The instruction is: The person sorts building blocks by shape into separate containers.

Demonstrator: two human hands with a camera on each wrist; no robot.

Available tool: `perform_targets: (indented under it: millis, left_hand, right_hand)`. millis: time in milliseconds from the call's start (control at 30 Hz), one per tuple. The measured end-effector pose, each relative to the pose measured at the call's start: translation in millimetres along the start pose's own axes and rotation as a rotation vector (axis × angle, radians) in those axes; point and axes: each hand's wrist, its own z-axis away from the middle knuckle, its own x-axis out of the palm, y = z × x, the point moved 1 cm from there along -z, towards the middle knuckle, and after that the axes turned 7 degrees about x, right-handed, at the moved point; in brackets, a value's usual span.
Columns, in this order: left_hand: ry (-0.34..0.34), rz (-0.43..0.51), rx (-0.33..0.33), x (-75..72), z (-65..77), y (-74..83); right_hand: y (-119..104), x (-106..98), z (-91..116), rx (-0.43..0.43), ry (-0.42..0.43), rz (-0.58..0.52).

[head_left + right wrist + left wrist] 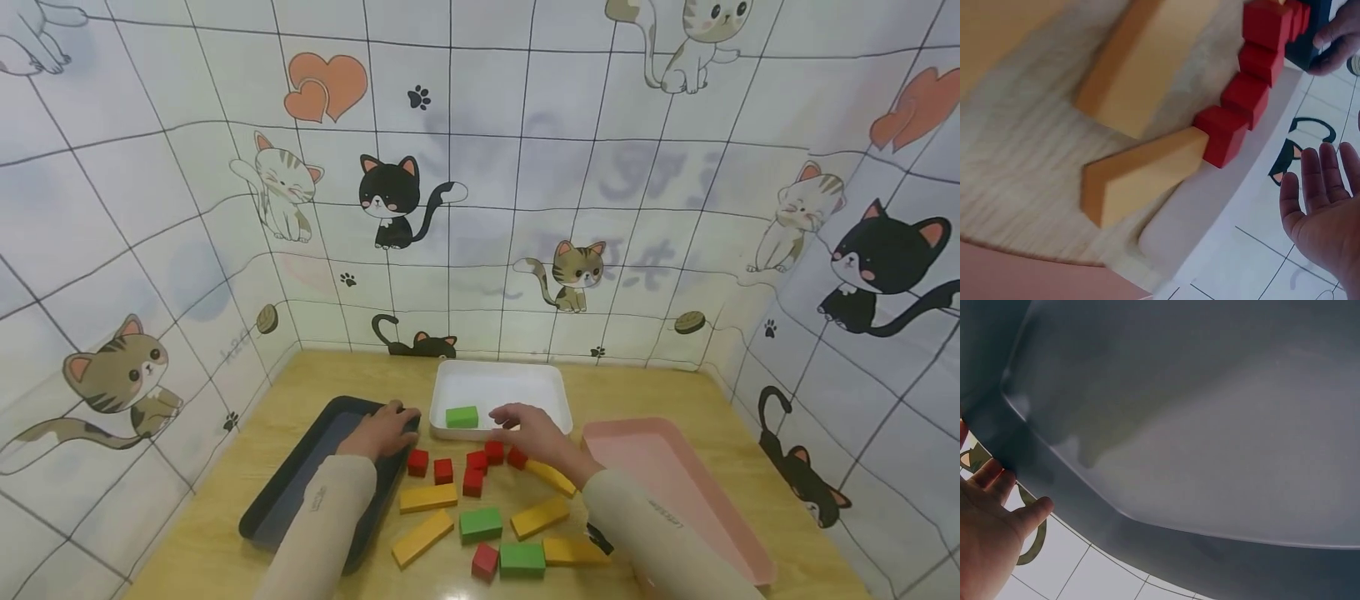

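My left hand (384, 432) rests at the far right corner of a dark tray (283, 493), its relaxed fingers touching the rim. Over the near side of a white tray (501, 382) hovers my right hand (536, 432); the right wrist view shows its palm bare and its fingers spread. Inside the white tray, left of that hand, lies a green block (461, 417). Several red cubes (472, 482) are grouped just in front of the white tray. One yellow block (551, 477) lies partly under the right forearm.
A pink tray (660, 467) stands on the right, partly covered by the right sleeve. Nearer on the wooden table are more yellow blocks (423, 537), two green blocks (481, 525) and a lone red cube (485, 562). A cat-patterned cloth (487, 208) encloses the back and sides.
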Motion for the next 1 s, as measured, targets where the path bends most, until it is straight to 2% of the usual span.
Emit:
perform_targets:
  millis: [233, 367, 533, 767, 1000]
  left_hand:
    - [0.004, 0.013, -0.011, 5.5, 0.9, -0.1]
    - [0.017, 0.004, -0.002, 4.3, 1.5, 0.3]
    - [0.041, -0.014, 0.020, 2.0, 1.2, 0.1]
    - [0.041, -0.007, 0.025, -1.4, 4.8, -0.2]
    - [0.038, -0.002, 0.034, -0.4, 3.6, 0.9]
  right_hand:
    - [14, 15, 31, -0.067, -0.125, -0.025]
    - [16, 23, 42, -0.108, -0.177, 0.016]
    - [16, 30, 54, -0.056, -0.251, 0.061]
    - [23, 41, 57, -0.060, -0.315, 0.110]
    - [25, 44, 60, -0.089, -0.326, 0.136]
